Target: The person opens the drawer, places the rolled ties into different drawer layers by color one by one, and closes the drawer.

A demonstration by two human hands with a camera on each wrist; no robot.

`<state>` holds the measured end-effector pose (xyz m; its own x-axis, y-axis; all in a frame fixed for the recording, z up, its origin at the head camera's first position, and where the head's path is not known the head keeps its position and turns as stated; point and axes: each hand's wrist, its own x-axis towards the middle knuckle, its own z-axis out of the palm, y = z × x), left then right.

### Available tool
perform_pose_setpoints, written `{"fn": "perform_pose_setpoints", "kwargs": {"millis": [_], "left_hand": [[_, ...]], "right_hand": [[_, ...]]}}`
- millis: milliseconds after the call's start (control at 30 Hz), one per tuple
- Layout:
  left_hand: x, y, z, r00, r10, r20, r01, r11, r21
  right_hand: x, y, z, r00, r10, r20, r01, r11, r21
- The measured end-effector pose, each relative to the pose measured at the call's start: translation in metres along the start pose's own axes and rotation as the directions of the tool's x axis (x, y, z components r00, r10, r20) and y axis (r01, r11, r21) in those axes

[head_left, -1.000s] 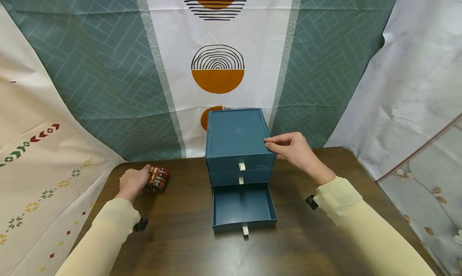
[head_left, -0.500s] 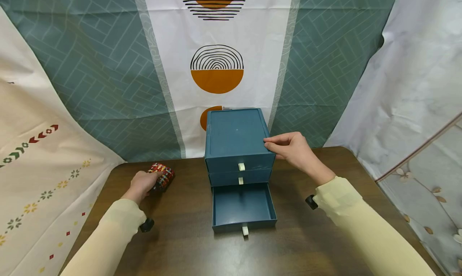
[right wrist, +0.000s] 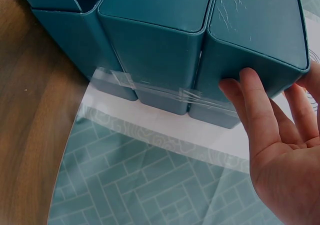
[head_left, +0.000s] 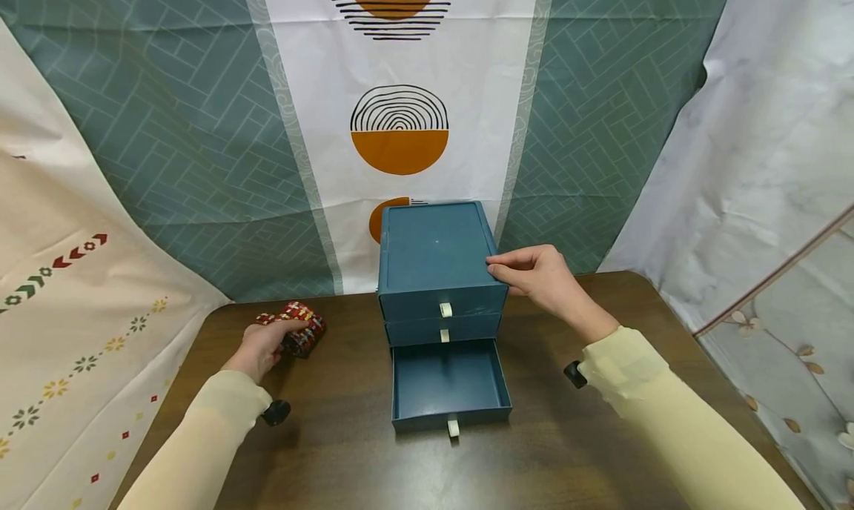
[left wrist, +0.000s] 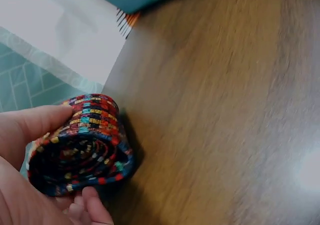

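In the head view, my left hand (head_left: 256,347) holds a rolled-up woven strip (head_left: 307,336), multicoloured with red, yellow and blue, at the table's left. The left wrist view shows the thumb on the outside of the roll (left wrist: 92,117) and fingertips beneath it; its open end shows a coil inside. My right hand (head_left: 540,276) grips the upper right edge of a dark teal drawer cabinet (head_left: 437,243). Seen from the right wrist, two fingertips (right wrist: 248,75) press the cabinet's side while other digits reach over its top edge. The bottom drawer (head_left: 450,380) is pulled out and holds nothing visible.
Two upper drawers with pale pull tabs (head_left: 445,310) are closed. Clear tape (right wrist: 175,92) runs across the cabinet's side near its back. The brown wooden table (head_left: 333,451) ends at a patterned cloth wall (head_left: 213,161) behind, with cloths at both sides.
My left hand has shifted slightly right with the woven strip, whose roll now appears tilted and partly loosened behind the hand. The right hand and the cabinet stay in place.
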<state>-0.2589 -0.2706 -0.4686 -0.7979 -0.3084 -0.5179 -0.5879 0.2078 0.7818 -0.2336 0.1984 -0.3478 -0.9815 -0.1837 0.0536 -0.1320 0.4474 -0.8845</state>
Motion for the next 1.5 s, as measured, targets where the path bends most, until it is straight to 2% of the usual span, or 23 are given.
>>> {"fn": "perform_pose_setpoints", "kwargs": {"millis": [100, 200, 333, 567, 667, 767, 900, 1000, 1133, 1233, 1367, 1500], "left_hand": [[-0.001, -0.002, 0.004, 1.0, 0.013, 0.026, -0.014, 1.0, 0.014], [-0.002, -0.002, 0.007, 0.999, 0.04, 0.023, -0.04, 0.999, 0.027], [-0.004, -0.001, 0.009, 0.995, 0.089, 0.051, -0.092, 0.995, 0.046], [-0.005, -0.003, 0.011, 0.975, 0.194, 0.109, -0.199, 0.98, 0.032], [-0.005, -0.003, 0.011, 0.966, 0.231, 0.113, -0.234, 0.972, 0.016], [-0.006, -0.002, 0.01, 0.964, 0.246, 0.101, -0.245, 0.969, -0.019], [-0.012, 0.008, 0.007, 0.955, 0.274, 0.111, -0.261, 0.958, -0.114], [-0.021, 0.02, 0.005, 0.94, 0.31, 0.144, -0.275, 0.936, -0.219], [-0.035, 0.036, 0.004, 0.911, 0.366, 0.19, -0.279, 0.886, -0.37], [-0.044, 0.045, 0.004, 0.887, 0.408, 0.217, -0.284, 0.852, -0.441], [-0.053, 0.05, 0.006, 0.867, 0.443, 0.228, -0.29, 0.821, -0.492], [-0.059, 0.049, 0.009, 0.856, 0.462, 0.23, -0.295, 0.803, -0.518]], "right_hand": [[0.0, -0.001, 0.0, 1.0, 0.004, 0.007, -0.004, 1.0, 0.0], [0.0, -0.001, 0.001, 1.0, 0.003, 0.016, -0.003, 1.0, -0.006], [-0.001, -0.001, 0.0, 1.0, 0.004, 0.017, -0.004, 1.0, -0.007], [-0.001, -0.001, 0.0, 1.0, 0.005, 0.009, -0.004, 1.0, -0.013], [0.0, -0.001, 0.0, 1.0, 0.0, 0.01, 0.0, 1.0, -0.015], [0.0, -0.001, 0.0, 1.0, -0.004, 0.012, 0.004, 1.0, -0.02], [0.0, -0.001, 0.0, 1.0, -0.005, 0.008, 0.005, 1.0, -0.019], [-0.001, -0.002, 0.0, 1.0, -0.003, 0.008, 0.003, 1.0, -0.016], [-0.001, -0.002, -0.001, 1.0, -0.001, 0.018, 0.001, 1.0, -0.016], [-0.002, -0.002, -0.002, 1.0, 0.0, 0.023, 0.0, 1.0, -0.011], [-0.006, -0.011, -0.002, 1.0, 0.011, 0.026, -0.011, 1.0, -0.009], [-0.007, -0.013, -0.002, 1.0, 0.008, 0.027, -0.007, 1.0, -0.015]]}}
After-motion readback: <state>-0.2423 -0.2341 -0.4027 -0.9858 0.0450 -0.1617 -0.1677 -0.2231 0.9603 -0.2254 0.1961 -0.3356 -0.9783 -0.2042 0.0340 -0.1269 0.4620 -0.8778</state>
